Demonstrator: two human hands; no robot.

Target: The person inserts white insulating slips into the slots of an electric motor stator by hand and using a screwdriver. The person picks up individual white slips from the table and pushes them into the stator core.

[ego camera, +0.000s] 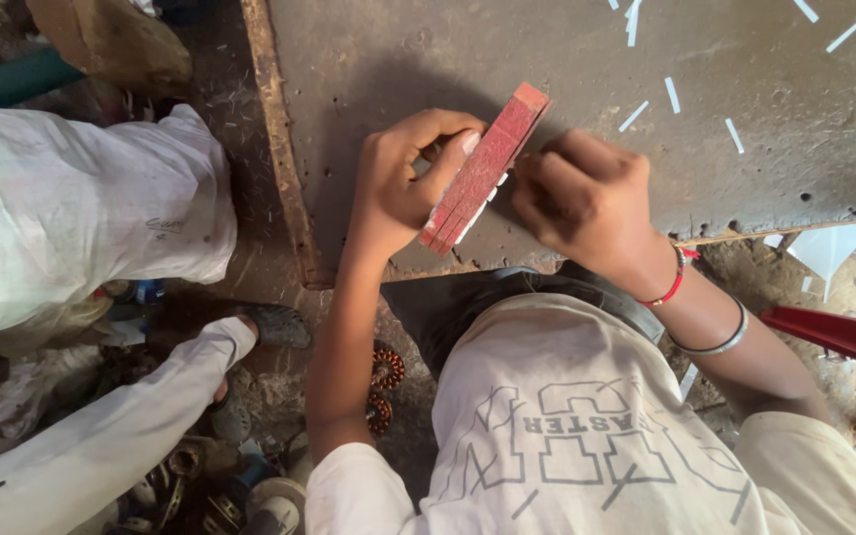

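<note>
A: Any packages or signs near the red block (484,168)?

B: None I can make out. Only white paper strips (673,94) scattered on the grey table (369,50) beyond the block, and a white sheet (829,246) off the table's near edge, to the block's right.

A: And the block itself?

B: Long, flat, tilted on edge over the table's near edge, white slips showing along its underside.

A: The hands?

B: The left hand (403,183) is closed around the block's lower half, thumb along its face. The right hand (582,198) is curled tight just right of the block, fingertips at its edge; whether they pinch something I cannot tell.
</note>
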